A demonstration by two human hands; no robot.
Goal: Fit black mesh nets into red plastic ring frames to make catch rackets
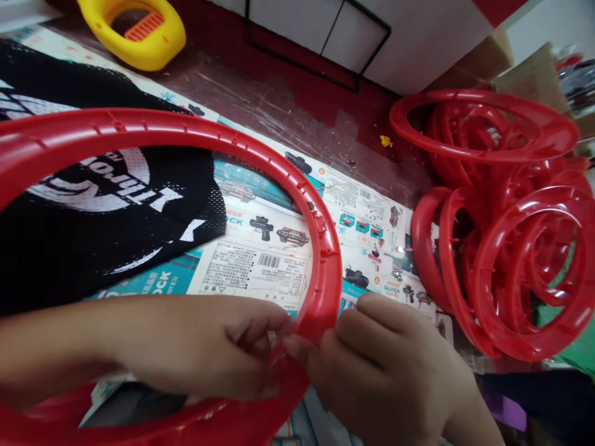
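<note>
A large red plastic ring [325, 272], ribbed along its inner channel, fills the left and middle of the head view. Reaching in from the left, my left hand [232, 347] is closed on the ring's near right part, fingers curled over the inner edge. My right hand [385, 371] grips the same stretch from the outer side, its thumb close to the left fingertips. Whatever may lie between the fingertips is hidden. Under the ring are a black mesh cloth [176, 248] with white print and printed toy packaging sheets [260, 260].
Several more red rings [488, 272] are piled at the right. A yellow plastic ring-shaped part [174, 37] lies at the upper left. A black wire frame [307, 65] stands at the back, and a small yellow scrap [385, 142] lies on the dark red surface.
</note>
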